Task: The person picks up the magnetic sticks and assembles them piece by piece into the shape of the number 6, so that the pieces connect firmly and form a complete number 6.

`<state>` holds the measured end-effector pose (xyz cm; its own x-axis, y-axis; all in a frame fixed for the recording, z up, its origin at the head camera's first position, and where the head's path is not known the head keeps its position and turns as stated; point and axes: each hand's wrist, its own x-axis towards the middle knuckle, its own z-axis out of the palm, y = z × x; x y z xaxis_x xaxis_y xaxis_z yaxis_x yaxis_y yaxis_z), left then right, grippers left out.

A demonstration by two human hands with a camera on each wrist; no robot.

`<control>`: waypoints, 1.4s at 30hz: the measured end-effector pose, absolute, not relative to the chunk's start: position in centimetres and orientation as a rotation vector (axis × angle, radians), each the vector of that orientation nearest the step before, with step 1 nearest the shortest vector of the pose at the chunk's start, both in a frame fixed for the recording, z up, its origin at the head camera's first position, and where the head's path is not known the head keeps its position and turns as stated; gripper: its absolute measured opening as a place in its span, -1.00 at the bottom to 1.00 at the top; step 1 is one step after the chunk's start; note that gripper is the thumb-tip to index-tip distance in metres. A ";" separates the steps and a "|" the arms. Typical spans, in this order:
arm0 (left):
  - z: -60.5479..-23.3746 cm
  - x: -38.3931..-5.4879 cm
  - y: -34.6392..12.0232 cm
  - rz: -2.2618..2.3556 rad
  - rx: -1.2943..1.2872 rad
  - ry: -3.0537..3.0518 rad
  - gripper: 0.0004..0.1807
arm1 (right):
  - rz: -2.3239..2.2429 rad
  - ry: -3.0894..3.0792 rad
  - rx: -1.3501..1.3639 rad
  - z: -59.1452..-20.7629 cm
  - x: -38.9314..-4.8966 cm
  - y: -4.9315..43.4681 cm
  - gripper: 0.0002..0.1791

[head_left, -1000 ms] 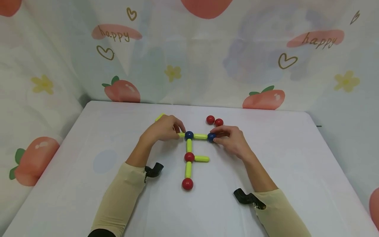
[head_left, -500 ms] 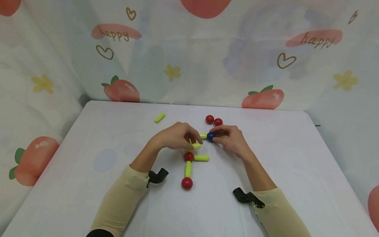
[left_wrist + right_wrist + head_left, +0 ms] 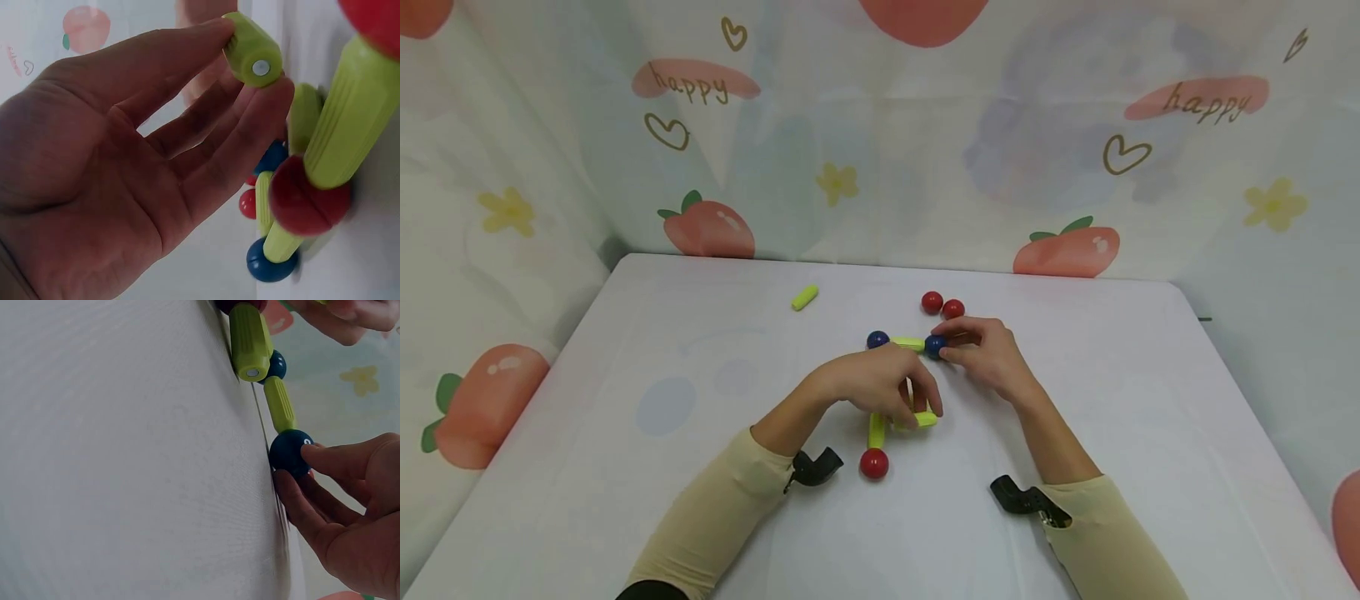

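My left hand [image 3: 876,379] pinches a yellow-green magnetic rod [image 3: 253,53] between thumb and fingertips, its metal end showing in the left wrist view. This hand hangs over the middle of a figure made of rods and balls, hiding the central red ball [image 3: 310,197] in the head view. At the figure's far right corner my right hand [image 3: 988,354] grips a blue ball [image 3: 291,453] with thumb and fingers. A rod [image 3: 907,343] links it to another blue ball [image 3: 877,340]. Toward me, a rod [image 3: 876,432] ends in a red ball [image 3: 874,463].
A loose yellow-green rod [image 3: 805,297] lies at the back left of the white table [image 3: 580,467]. Two loose red balls [image 3: 932,302] sit side by side behind the right hand. A patterned cloth [image 3: 910,167] hangs beyond the table's back edge.
My left hand has come from the left blue ball toward me and rightward, bringing the rod from beside that ball. The right hand stays on its blue ball.
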<state>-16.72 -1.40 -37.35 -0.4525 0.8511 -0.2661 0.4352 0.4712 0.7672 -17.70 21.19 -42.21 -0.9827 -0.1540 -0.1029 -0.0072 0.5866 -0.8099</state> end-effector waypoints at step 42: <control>-38.8 -14.4 0.6 0.554 1.125 1.968 -0.81 | -1.350 2.671 -0.128 -42.0 -17.5 21.0 -0.66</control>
<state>-14.39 0.64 -38.78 -0.2981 0.8592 -0.4159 0.5158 0.5116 0.6871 -17.51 20.99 -42.00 -0.9856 -0.1417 -0.0919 -0.0101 0.5924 -0.8056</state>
